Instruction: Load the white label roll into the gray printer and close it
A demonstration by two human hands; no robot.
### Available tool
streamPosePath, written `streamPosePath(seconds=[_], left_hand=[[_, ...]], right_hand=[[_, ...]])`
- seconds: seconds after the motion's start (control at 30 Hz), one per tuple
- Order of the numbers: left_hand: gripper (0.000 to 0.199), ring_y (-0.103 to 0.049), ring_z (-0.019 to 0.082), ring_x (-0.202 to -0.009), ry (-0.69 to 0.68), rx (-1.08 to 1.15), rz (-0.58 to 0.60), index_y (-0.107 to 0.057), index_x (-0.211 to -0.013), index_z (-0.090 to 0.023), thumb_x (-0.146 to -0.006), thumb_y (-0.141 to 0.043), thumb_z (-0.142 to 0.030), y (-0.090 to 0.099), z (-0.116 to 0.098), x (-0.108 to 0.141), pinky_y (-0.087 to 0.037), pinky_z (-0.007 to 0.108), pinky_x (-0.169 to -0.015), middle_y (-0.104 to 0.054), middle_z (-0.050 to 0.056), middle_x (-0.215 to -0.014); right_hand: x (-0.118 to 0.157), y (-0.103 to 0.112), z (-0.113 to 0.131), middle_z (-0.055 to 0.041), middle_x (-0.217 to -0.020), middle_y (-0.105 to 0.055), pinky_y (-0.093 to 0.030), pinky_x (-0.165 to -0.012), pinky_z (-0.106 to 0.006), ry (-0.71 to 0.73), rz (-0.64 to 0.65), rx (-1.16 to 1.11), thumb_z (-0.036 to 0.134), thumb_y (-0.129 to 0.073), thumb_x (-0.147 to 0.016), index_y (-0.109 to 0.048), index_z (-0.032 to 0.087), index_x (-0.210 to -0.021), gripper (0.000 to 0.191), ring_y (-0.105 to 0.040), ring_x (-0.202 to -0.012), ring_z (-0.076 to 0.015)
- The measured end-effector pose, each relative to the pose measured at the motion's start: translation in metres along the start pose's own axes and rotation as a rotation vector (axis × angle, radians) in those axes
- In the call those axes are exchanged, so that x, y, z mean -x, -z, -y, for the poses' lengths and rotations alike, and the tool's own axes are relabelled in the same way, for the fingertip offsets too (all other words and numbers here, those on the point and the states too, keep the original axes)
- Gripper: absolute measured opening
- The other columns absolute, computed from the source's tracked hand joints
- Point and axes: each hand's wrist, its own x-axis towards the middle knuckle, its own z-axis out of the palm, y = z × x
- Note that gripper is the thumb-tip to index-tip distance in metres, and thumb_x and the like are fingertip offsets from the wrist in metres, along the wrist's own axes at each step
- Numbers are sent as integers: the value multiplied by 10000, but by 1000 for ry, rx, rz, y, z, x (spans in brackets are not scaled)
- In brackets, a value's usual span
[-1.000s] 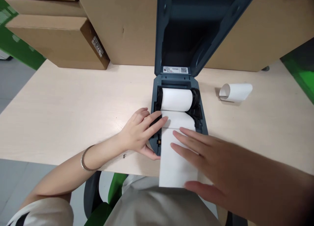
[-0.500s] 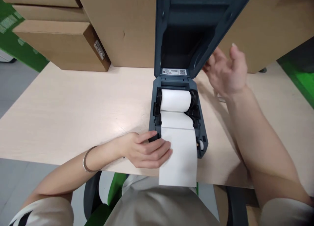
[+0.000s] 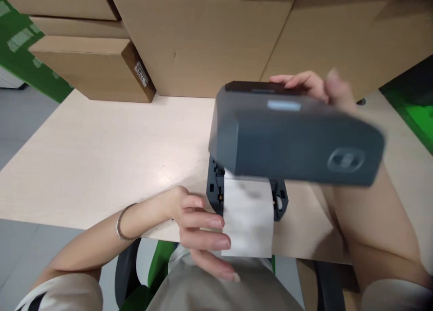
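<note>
A dark grey label printer (image 3: pixel 213 198) sits on the table with its lid (image 3: pixel 277 144) partly lowered, smeared by motion. From under the lid a white label strip (image 3: pixel 248 221) runs out over the table's front edge; the lid hides the roll. My left hand (image 3: pixel 203 232) is open left of the strip, fingers spread near its left edge, holding nothing. Behind the lid, my right hand (image 3: pixel 313 85) lies against its far side, fingers stretched along it and thumb apart. The lid covers part of that hand and wrist.
Large cardboard boxes (image 3: pixel 203 45) line the back of the light wooden table (image 3: pixel 135 144). A flat carton (image 3: pixel 91 70) with a label stands at the back left. A chair armrest (image 3: pixel 126 270) is below the front edge.
The printer lid has swung from upright down toward me, covering the label roll. My right hand has moved with it, staying behind. My left hand has come off the strip and spread its fingers.
</note>
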Motion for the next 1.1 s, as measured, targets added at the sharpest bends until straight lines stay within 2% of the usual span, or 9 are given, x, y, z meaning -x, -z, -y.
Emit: streamPosePath(seconds=[0.03,0.07,0.13,0.2,0.3,0.4,0.6,0.93,1.1], left_hand=[[727,-550,147,-1397,-253,-25,-190,-475,-1387,-649,-791,-825,-423,-1,7,-3,-513,275,-1167,-608,-196,-1434],[655,-489,175,-1476,-338,-40,-254,-503,-1394,-624,-823,-784,-470,-2,15,-8,-457,325,-1248,-585,-163,-1469],[460,-464,153,-1512,-235,-25,-279,-515,-1377,-600,-926,-603,-616,-7,29,-17,-351,359,-1341,-586,-144,-1468],[477,-483,156,-1507,-174,-58,-321,-488,-1397,-563,-937,-558,-670,-11,37,-23,-340,386,-1347,-612,-118,-1455],[578,-578,189,-1428,-116,-160,-226,-441,-1487,-470,-949,-594,-616,-12,39,-25,-459,403,-1254,-675,-62,-1400],[538,-670,195,-1310,-99,-174,-102,-506,-1479,-397,-992,-547,-623,-7,39,-26,-560,386,-1154,-754,-37,-1252],[254,-670,190,-1247,-152,-107,-88,-757,-1050,-291,-988,-635,-505,1,40,-29,-586,334,-1157,-760,-4,-1111],[88,-706,172,-1139,-190,-150,-49,-760,-920,-286,-955,-718,-355,5,34,-32,-655,305,-1058,-745,-16,-1047],[135,-704,169,-1157,-188,-146,-34,-762,-965,-303,-952,-726,-433,7,36,-32,-648,312,-1077,-756,-28,-1077]], right_hand=[[3,2,1,-195,-1710,-330,-482,-1175,-458,11,57,-55,511,-47,-1085,-192,170,-1640,667,-431,-1549,-224],[6,4,1,-185,-1705,-343,-477,-1184,-441,30,123,-91,527,-97,-1100,-328,192,-1563,616,-429,-1553,-222],[10,9,-1,-153,-1716,-327,-379,-1264,-441,88,246,-105,590,-374,-1080,-402,220,-1509,566,-327,-1609,-245],[12,13,-5,-123,-1743,-261,-265,-1319,-434,135,343,-44,605,-574,-1005,-308,249,-1612,752,-233,-1641,-268],[14,17,-7,-93,-1766,-191,-262,-1325,-445,134,384,63,595,-597,-996,-120,303,-1709,906,-233,-1636,-290],[15,17,-6,-109,-1769,-174,-280,-1325,-515,147,395,100,617,-605,-984,-88,302,-1718,951,-225,-1636,-330],[18,15,-3,-88,-1749,-216,-359,-1291,-583,232,401,158,706,-613,-940,-116,323,-1705,989,-255,-1627,-368],[19,15,2,-68,-1731,-284,-405,-1285,-483,207,376,188,716,-636,-921,-188,326,-1688,970,-348,-1589,-337],[35,12,13,-96,-1778,-190,-376,-1285,-588,142,329,321,739,-633,-912,-133,304,-1722,1046,-265,-1621,-401]])
